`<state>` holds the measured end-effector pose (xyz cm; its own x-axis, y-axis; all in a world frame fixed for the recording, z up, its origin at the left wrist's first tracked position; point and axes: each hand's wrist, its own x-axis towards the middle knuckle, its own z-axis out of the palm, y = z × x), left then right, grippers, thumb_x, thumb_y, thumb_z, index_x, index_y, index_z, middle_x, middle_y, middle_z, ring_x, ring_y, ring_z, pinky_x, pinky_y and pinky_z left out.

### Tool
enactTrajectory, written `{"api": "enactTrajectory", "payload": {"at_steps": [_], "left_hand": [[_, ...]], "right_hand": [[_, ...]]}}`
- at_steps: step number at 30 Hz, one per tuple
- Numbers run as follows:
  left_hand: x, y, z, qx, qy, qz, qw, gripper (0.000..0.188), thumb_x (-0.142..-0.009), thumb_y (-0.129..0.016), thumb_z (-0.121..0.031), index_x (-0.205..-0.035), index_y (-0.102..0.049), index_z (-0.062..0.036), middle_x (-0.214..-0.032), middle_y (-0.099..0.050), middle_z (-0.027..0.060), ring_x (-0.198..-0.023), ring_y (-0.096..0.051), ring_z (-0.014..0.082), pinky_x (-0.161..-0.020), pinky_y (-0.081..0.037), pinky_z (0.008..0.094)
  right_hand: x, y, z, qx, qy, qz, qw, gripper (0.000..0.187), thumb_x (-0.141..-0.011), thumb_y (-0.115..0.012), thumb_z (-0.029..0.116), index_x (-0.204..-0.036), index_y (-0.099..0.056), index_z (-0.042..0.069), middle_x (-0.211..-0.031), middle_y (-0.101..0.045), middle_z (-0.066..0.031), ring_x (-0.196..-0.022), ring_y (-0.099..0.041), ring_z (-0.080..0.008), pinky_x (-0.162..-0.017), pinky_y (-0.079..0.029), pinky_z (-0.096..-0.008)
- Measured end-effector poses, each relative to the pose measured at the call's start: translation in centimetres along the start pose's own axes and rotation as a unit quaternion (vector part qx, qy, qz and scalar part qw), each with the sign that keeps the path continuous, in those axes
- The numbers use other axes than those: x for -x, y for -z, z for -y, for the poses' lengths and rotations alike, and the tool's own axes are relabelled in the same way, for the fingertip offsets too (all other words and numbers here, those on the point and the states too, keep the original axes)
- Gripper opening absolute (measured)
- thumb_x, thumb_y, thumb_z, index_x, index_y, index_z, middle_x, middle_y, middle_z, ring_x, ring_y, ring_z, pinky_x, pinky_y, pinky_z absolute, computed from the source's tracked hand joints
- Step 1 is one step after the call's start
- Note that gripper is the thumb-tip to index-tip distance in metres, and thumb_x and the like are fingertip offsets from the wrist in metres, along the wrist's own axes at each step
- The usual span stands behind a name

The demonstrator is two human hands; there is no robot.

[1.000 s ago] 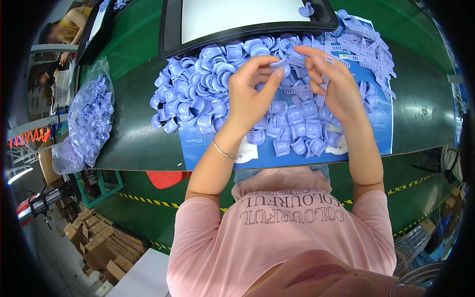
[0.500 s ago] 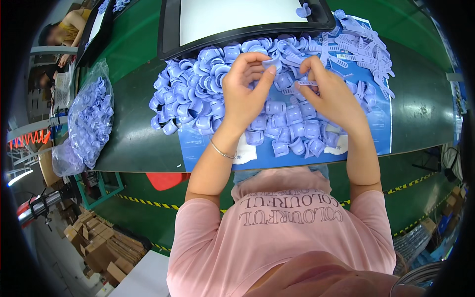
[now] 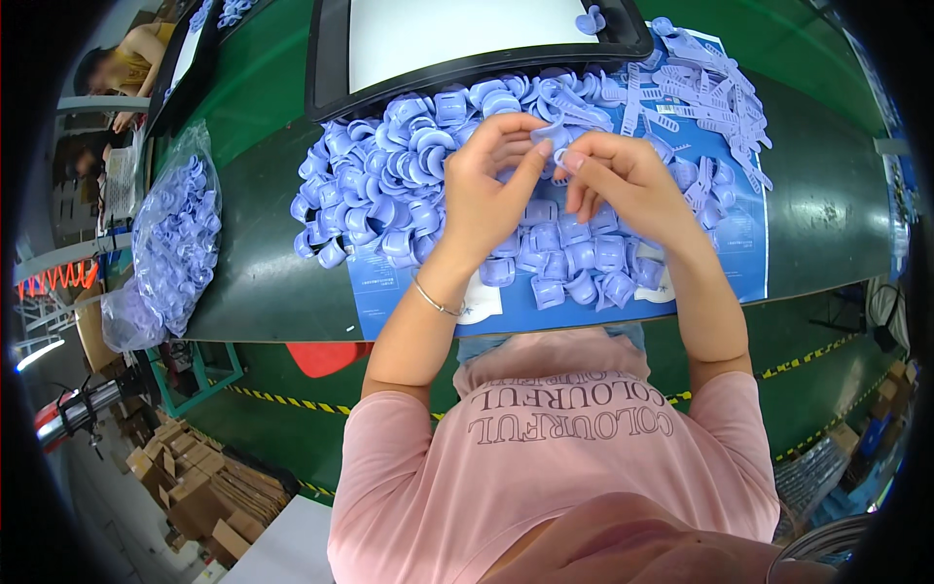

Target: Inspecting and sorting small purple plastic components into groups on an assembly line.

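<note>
Above the heap, my left hand (image 3: 484,190) is closed on a curved lavender plastic piece (image 3: 552,133), pinched between thumb and fingers. My right hand (image 3: 634,185) meets it there, its thumb and forefinger pinched at the piece. A pale end of the slotted lavender strap (image 3: 559,156) shows at the right fingertips; the rest is hidden. Many loose curved lavender pieces (image 3: 375,190) are heaped under and left of my hands. Nearer to me lies a group of similar curved pieces (image 3: 576,255). Slotted straps (image 3: 715,97) are piled at the far right.
A black-rimmed tray (image 3: 331,68) with a white bottom stands behind the heap, one lavender piece (image 3: 590,19) on its right corner. To the left lies a clear bag (image 3: 180,234) of lavender parts. A blue sheet (image 3: 389,300) covers part of the green table. Another person (image 3: 146,54) is at far left.
My right hand has moved left with the strap until its fingertips met the curved piece in my left hand. My left hand has shifted slightly right and nearer to me.
</note>
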<state>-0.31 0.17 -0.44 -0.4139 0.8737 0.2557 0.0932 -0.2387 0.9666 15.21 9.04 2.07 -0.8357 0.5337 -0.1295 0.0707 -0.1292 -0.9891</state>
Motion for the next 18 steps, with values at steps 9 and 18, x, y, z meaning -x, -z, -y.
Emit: {"api": "enactTrajectory", "payload": {"at_steps": [9,18], "left_hand": [[0.40,-0.25,-0.11,0.004,0.015,0.043,0.999,0.020,-0.087,-0.062,0.001,-0.106,-0.062,0.0032,-0.097,-0.067,0.0089,-0.088,-0.068,0.0170,-0.074,-0.054,0.0269],[0.52,-0.13,0.00,0.000,0.009,0.043,0.999,0.021,-0.086,-0.063,0.001,-0.107,-0.061,0.0032,-0.095,-0.066,0.0078,-0.086,-0.067,0.0149,-0.073,-0.054,0.0266]], "right_hand": [[-0.32,-0.02,-0.49,-0.033,0.023,-0.031,0.999,0.026,-0.098,-0.050,0.023,-0.090,-0.060,0.000,-0.067,-0.062,-0.0067,-0.058,-0.060,-0.0113,-0.054,-0.048,-0.0216],[-0.25,-0.04,-0.57,-0.036,0.013,0.001,0.999,0.026,-0.098,-0.050,0.022,-0.088,-0.059,0.000,-0.067,-0.062,-0.0068,-0.058,-0.059,-0.0112,-0.054,-0.048,-0.0222]]}}
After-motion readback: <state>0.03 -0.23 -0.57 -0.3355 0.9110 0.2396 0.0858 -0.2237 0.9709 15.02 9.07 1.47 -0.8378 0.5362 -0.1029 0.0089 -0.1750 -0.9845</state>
